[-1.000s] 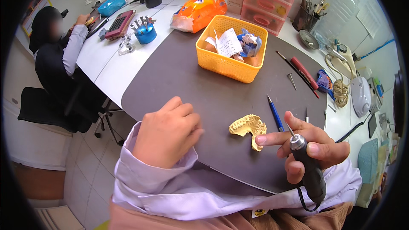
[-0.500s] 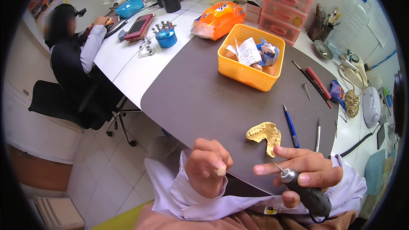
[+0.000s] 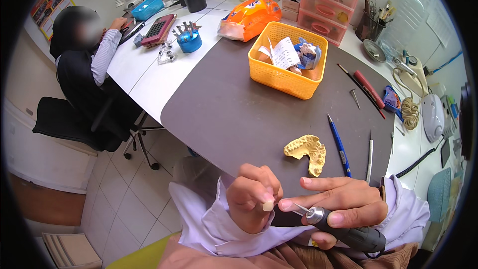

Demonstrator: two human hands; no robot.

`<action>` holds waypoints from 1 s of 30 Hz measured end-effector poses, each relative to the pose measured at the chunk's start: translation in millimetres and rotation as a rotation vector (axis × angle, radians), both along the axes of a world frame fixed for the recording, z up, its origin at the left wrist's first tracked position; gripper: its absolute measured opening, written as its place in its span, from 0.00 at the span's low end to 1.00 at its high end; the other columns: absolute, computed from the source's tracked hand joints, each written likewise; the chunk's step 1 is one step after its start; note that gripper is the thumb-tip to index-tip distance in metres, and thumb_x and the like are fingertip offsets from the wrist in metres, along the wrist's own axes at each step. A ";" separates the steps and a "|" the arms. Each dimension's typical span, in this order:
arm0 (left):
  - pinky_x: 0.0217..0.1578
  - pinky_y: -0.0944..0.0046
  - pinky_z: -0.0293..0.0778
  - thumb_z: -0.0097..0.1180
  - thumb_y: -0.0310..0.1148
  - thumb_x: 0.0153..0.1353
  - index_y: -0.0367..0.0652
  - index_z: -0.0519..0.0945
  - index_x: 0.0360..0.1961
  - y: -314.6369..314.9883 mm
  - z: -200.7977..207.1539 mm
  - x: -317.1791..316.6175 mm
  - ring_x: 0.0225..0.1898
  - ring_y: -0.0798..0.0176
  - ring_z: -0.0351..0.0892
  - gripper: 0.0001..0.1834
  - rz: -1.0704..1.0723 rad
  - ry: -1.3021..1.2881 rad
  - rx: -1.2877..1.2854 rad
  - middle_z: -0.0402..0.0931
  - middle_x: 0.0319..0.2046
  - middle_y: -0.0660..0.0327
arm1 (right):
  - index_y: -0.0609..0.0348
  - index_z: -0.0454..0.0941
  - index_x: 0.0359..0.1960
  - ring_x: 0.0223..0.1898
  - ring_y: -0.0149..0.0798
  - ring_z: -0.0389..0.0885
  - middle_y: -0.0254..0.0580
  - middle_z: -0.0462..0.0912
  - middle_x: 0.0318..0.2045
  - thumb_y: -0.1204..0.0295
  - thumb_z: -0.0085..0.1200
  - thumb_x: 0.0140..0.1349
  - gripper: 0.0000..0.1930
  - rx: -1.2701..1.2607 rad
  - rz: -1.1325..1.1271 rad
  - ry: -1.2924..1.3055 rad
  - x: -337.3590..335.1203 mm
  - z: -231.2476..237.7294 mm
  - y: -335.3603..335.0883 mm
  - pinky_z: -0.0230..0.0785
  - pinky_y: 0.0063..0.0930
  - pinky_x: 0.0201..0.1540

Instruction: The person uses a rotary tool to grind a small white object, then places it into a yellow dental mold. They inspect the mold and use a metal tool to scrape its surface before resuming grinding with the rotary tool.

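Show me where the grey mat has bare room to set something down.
The grey mat is bare across its left and middle, between the yellow basket, the tooth cast and the white table. It is crowded on the right, around the blue pen and red tool, and along the near edge, where the left hand and right hand work.

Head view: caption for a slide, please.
Left hand pinches a small tooth-like piece against the rotary handpiece in the right hand.
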State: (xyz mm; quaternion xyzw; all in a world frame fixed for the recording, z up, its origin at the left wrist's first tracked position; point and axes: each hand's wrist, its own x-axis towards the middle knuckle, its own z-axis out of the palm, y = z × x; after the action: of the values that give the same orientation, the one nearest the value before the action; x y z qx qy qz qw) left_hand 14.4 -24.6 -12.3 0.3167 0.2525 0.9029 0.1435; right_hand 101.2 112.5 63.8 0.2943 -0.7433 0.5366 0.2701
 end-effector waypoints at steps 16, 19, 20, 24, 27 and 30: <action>0.22 0.71 0.69 0.65 0.33 0.58 0.42 0.75 0.31 -18.4 3.7 -8.8 0.21 0.69 0.70 0.10 0.369 0.396 -0.474 0.68 0.28 0.63 | 0.68 0.67 0.48 0.46 0.61 0.81 0.66 0.81 0.39 0.84 0.62 0.53 0.22 -0.016 -0.105 -0.045 -1.8 -2.1 -7.4 0.74 0.53 0.51; 0.22 0.71 0.68 0.65 0.32 0.57 0.42 0.78 0.32 -19.8 6.7 -12.0 0.23 0.68 0.71 0.08 0.411 0.450 -0.484 0.70 0.28 0.63 | 0.67 0.67 0.48 0.46 0.60 0.82 0.64 0.81 0.38 0.83 0.63 0.53 0.22 -0.004 -0.123 -0.054 -1.7 -2.2 -8.0 0.75 0.52 0.50; 0.23 0.71 0.68 0.65 0.31 0.56 0.43 0.79 0.32 -20.1 6.4 -12.2 0.24 0.68 0.72 0.07 0.414 0.449 -0.490 0.71 0.28 0.63 | 0.67 0.67 0.48 0.46 0.60 0.82 0.64 0.81 0.38 0.83 0.63 0.53 0.23 0.010 -0.122 -0.059 -2.0 -1.8 -7.3 0.75 0.52 0.50; 0.24 0.70 0.67 0.67 0.30 0.54 0.43 0.80 0.32 -22.6 9.5 -14.7 0.25 0.67 0.72 0.07 0.371 0.459 -0.527 0.72 0.28 0.62 | 0.66 0.66 0.50 0.46 0.60 0.82 0.63 0.81 0.38 0.83 0.63 0.52 0.24 0.019 -0.135 -0.037 -3.1 -5.8 -6.3 0.75 0.52 0.50; 0.24 0.69 0.67 0.67 0.29 0.54 0.44 0.80 0.32 -24.8 15.0 -18.6 0.26 0.66 0.73 0.07 0.316 0.463 -0.540 0.73 0.28 0.62 | 0.65 0.66 0.52 0.46 0.60 0.82 0.62 0.82 0.39 0.83 0.63 0.52 0.26 0.033 -0.134 -0.069 -3.0 -3.5 -5.8 0.75 0.52 0.50; 0.24 0.71 0.66 0.68 0.30 0.54 0.44 0.80 0.32 -22.9 10.9 -20.6 0.25 0.66 0.72 0.08 0.341 0.484 -0.523 0.72 0.28 0.63 | 0.63 0.65 0.54 0.47 0.61 0.81 0.62 0.81 0.40 0.83 0.63 0.53 0.28 0.010 -0.115 -0.114 -1.0 -3.5 -4.9 0.73 0.54 0.52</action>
State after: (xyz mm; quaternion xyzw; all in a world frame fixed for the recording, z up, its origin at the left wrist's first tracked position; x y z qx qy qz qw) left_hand -6.2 -47.5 -1.4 0.4269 0.5497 0.7181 0.0037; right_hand 100.2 107.6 60.3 0.2216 -0.7759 0.5323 0.2561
